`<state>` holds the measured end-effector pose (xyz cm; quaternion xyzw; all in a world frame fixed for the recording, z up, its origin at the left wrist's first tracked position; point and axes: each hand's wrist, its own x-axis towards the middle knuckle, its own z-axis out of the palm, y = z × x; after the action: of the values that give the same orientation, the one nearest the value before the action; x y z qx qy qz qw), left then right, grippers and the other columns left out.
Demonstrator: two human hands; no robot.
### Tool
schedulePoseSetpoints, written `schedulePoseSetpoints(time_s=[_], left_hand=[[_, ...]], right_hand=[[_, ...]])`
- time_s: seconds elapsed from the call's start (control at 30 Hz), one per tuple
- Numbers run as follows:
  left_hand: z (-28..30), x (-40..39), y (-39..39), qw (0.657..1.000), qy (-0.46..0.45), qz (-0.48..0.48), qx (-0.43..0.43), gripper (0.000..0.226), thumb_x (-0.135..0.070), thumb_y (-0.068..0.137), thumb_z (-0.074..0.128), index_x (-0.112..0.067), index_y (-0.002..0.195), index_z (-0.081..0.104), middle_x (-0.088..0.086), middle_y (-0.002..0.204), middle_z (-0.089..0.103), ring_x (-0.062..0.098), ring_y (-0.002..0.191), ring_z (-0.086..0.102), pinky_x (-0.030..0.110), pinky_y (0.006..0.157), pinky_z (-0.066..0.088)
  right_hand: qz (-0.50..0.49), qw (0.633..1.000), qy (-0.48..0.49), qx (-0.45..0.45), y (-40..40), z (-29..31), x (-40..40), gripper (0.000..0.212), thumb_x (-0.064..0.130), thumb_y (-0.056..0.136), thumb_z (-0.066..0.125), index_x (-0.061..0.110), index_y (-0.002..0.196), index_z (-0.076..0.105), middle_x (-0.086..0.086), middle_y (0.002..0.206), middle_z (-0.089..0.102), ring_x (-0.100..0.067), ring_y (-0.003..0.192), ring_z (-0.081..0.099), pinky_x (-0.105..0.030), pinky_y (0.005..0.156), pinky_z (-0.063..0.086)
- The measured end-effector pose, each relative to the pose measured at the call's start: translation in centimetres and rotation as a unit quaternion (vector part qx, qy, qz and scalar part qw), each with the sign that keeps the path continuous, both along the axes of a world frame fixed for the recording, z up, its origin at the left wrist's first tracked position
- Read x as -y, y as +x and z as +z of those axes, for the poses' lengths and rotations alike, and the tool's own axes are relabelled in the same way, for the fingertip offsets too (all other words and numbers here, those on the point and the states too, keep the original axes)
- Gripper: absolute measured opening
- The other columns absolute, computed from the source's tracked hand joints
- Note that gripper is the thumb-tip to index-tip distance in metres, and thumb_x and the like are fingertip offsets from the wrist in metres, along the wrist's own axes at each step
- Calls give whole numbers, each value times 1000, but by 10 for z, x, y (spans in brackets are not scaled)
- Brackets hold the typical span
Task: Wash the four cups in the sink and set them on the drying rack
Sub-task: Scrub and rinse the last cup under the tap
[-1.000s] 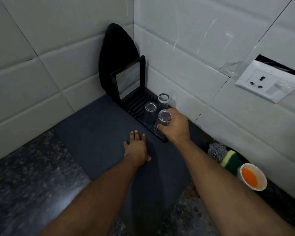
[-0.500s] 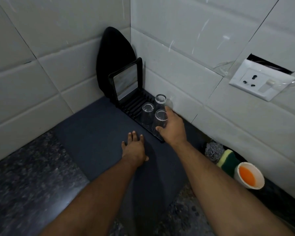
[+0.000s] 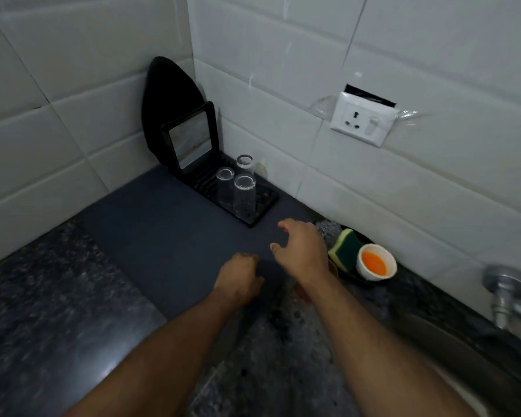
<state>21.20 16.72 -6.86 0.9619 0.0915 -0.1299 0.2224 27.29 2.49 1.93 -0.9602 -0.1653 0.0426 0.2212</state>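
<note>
- Two bare forearms, no sleeves in view.
- No watch, ring or band on left hand [image 3: 238, 278] or right hand [image 3: 303, 251].
- Short fingernails [image 3: 273, 246], light hair along forearms.

Three clear glass cups [image 3: 245, 196] are seen on a black drying rack [image 3: 265, 203]. A dark grey mat [image 3: 163, 236] is laid over the speckled black desk [image 3: 42, 296]. White wall tiles [image 3: 283, 55], a yellow-green sponge [image 3: 345, 249] and a white bowl [image 3: 388, 261] of orange liquid are shown.
</note>
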Motion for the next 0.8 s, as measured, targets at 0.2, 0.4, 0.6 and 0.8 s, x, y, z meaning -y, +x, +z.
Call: schedulePoseSetpoints(time_s=[0.2, 0.4, 0.6, 0.8], left_hand=[[-9, 69, -32, 998, -16, -54, -22, 64, -48, 82, 71, -17, 137, 59, 6, 143, 53, 32, 129, 55, 48, 99, 55], [-18, 95, -43, 995, 43, -61, -59, 76, -46, 93, 69, -10, 153, 41, 12, 167, 28, 32, 155, 25, 55, 115, 41], [-15, 101, -40, 994, 66, -62, -67, 60, -34, 96, 62, -9, 148, 47, 14, 163, 34, 33, 152, 30, 54, 112, 44], [10, 149, -41, 997, 65, -36, -36, 27, -21, 93, 59, -8, 116, 64, 19, 122, 67, 37, 112, 66, 44, 93, 57]], right_hand=[[-17, 996, -90, -22, -33, -4, 68, 83, 48, 76, 81, 23, 149, 51, -6, 143, 58, -33, 134, 45, -47, 107, 44], [-91, 989, 57, -106, -40, -36, 101, 85, 26, 70, 92, 19, 145, 52, -8, 132, 64, -29, 123, 61, -34, 98, 50], [-143, 964, 188, -120, -52, -52, 117, 66, 18, 64, 97, 27, 117, 58, 7, 105, 67, -17, 99, 66, -26, 83, 48], [-200, 948, 227, -104, -93, -41, 181, 70, 24, 58, 100, 24, 117, 61, 7, 102, 69, -14, 93, 66, -23, 79, 47]])
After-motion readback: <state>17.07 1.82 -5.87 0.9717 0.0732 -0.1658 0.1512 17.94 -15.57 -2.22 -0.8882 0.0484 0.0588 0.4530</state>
